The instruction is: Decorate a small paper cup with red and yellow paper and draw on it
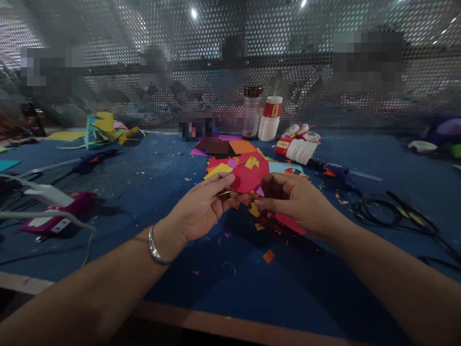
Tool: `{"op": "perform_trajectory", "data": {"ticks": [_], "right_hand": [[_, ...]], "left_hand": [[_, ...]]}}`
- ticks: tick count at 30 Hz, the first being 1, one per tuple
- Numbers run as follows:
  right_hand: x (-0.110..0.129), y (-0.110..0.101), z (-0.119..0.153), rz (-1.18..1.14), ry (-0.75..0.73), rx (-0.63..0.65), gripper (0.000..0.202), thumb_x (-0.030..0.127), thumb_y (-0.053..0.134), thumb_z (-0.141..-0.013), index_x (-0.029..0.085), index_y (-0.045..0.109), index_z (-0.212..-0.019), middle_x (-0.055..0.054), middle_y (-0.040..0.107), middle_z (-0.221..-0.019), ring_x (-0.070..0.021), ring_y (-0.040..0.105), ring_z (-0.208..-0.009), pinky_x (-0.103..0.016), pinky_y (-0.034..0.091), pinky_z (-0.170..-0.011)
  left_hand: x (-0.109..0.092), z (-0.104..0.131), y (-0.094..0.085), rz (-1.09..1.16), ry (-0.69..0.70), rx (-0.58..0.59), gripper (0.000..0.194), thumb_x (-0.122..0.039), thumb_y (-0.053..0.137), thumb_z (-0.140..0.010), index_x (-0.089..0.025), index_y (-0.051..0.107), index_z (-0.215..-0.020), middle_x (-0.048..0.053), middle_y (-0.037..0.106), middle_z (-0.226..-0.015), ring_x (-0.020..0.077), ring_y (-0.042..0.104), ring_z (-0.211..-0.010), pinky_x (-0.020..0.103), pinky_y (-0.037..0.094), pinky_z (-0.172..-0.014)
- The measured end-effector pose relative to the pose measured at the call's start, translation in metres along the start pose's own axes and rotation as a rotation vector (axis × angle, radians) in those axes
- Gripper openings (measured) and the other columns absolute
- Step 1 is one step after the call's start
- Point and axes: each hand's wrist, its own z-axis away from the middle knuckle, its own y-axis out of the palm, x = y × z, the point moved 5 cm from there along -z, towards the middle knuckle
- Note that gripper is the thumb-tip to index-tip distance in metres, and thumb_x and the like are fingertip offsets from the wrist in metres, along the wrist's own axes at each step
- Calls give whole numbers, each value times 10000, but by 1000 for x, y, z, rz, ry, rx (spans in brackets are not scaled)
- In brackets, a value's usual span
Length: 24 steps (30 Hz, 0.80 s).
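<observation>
Left hand [201, 206] pinching red paper [248, 178], near side of the bottle [251, 115]. Right hand [298, 198] curled at the paper's right edge, grip unclear. Looks like a positioning step; next move calls for steady left pinch.

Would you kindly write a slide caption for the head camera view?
Left hand holding a red paper piece, right hand beside it, over a blue table strewn with colourful scraps.
</observation>
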Motion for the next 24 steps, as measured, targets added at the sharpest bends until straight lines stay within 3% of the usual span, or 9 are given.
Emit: {"op": "perform_trajectory", "data": {"ticks": [8, 24], "right_hand": [[-2, -1, -1, -102, 51, -15, 332, 338, 917, -677, 188, 699, -878, 11, 673, -765, -116, 630, -658, -236, 513, -536], [1, 2, -4, -88, -13, -136, 335, 269, 924, -595, 192, 648, -769, 51, 635, -692, -100, 591, -600, -253, 478, -561]], "left_hand": [[-1, 0, 1, 28, -1, -74, 270, -63, 550, -1005, -96, 729, -805, 42, 748, -800, 106, 704, -707, 268, 647, -795], [2, 3, 5, 56, 8, -150, 251, -48, 553, -999, -91, 727, -824, 48, 752, -818, 110, 706, -714, 250, 634, -737]]}}
